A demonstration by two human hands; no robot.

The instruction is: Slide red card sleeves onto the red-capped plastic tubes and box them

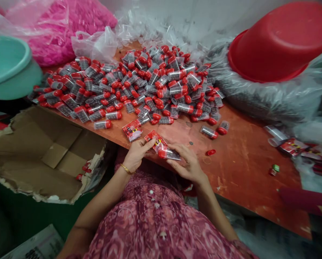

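Between my hands, at the table's front edge, is a red printed card (154,137) with a clear tube (171,154) against its lower end. The tube has a red cap and dark contents. My left hand (136,154) pinches the card between thumb and fingers. Around the tube's clear end, my right hand (187,162) closes with its thumb below and fingers above. A small stack of similar printed cards (132,131) lies on the table just left of the held card. Behind both hands spreads a big heap of red-capped tubes (150,82).
A torn cardboard box (58,151) stands below the table edge at left. A teal basin (9,68) and pink bagged items (69,28) are at far left. At right, a red bucket (279,39) sits upside down on a plastic bag (258,93). A loose red cap (211,152) lies nearby.
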